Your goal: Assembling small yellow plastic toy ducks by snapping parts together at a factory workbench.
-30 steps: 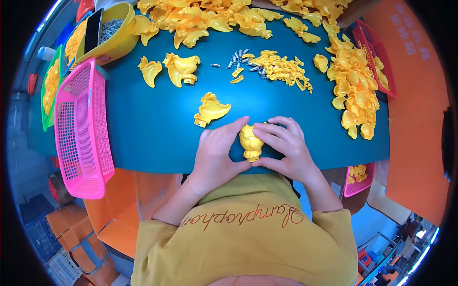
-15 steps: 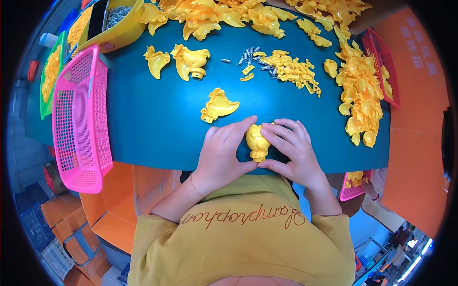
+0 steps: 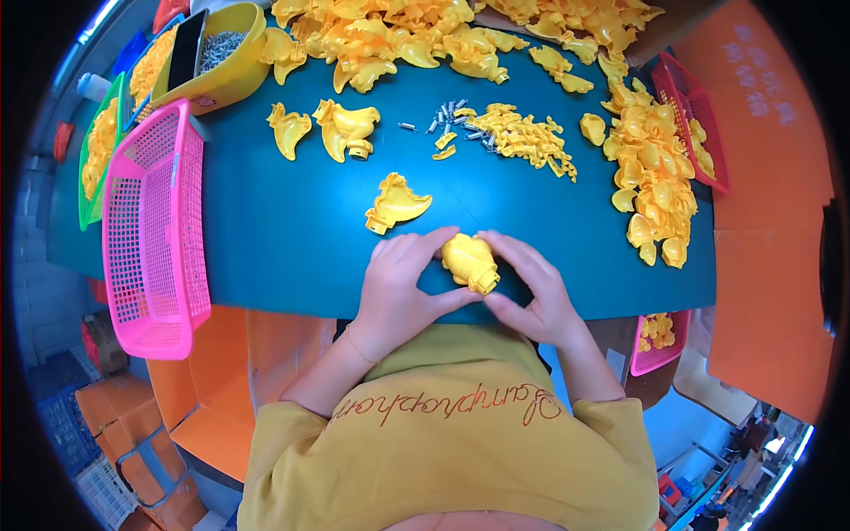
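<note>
Near the front edge of the table, a rounded yellow plastic figure point(image 3: 469, 261) is gripped between both hands. My left hand point(image 3: 403, 276) holds it from the left, thumb near its narrow ring-like end and fingers at its far side. From the right, my right hand point(image 3: 533, 288) closes on it with bent fingers and thumb. Just beyond my left hand lies a yellow half shell point(image 3: 398, 203), and farther off are a second half shell point(image 3: 289, 130) and a fuller yellow piece point(image 3: 345, 129).
Small yellow parts point(image 3: 513, 133) lie beside metal springs point(image 3: 449, 117) mid-table. Yellow shells point(image 3: 363, 35) heap along the back, another pile point(image 3: 655, 177) at right. A pink basket point(image 3: 197, 257) stands left, near a yellow tub point(image 3: 257, 66) of metal pieces. An open carton point(image 3: 212, 389) sits below the table.
The figure has turned in my hands, its narrow end swinging toward the lower right. Both hands have shifted slightly to the left in view, and the whole scene has moved slightly as well.
</note>
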Action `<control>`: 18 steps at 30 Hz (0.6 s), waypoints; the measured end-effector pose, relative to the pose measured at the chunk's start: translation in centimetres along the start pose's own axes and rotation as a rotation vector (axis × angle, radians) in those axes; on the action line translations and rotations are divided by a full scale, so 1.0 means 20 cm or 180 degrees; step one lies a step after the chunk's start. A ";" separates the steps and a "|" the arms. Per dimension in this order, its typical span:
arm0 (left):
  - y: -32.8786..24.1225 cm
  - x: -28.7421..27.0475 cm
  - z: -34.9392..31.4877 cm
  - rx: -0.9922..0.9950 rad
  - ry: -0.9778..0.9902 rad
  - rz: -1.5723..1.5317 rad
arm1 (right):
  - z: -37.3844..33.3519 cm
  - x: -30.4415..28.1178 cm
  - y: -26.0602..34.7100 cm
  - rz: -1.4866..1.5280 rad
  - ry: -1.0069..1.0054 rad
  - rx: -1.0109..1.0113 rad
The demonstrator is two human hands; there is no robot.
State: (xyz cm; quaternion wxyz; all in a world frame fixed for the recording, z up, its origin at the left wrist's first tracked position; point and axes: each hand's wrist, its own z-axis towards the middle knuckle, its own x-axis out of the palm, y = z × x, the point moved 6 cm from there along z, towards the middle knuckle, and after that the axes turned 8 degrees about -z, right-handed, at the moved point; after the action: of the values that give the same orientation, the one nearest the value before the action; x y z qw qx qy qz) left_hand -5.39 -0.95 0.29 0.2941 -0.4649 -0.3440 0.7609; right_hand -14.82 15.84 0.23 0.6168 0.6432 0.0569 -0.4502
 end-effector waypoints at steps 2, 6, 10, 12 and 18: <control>-0.02 -0.01 -0.01 0.0008 -0.0029 0.0093 | -0.01 0.02 0.03 0.0146 -0.0192 -0.0144; -0.04 -0.07 0.02 0.0053 -0.0260 0.0017 | -0.03 0.09 0.01 0.1396 -0.0126 0.0425; -0.01 -0.04 0.03 -0.0079 0.0249 -0.1262 | -0.05 0.10 -0.01 0.2368 -0.0335 0.0610; 0.02 0.01 -0.03 -0.0880 0.0373 -0.2539 | -0.02 0.05 0.03 0.1794 -0.0570 0.0347; -0.01 -0.01 -0.05 -0.0316 0.0110 -0.2413 | -0.05 0.04 0.06 0.1039 -0.0545 -0.0105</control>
State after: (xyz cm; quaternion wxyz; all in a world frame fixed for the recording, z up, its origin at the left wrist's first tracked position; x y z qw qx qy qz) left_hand -4.42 -0.86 0.20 0.5376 -0.3311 -0.5230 0.5726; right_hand -13.09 15.99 0.47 0.6947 0.5930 -0.0936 -0.3962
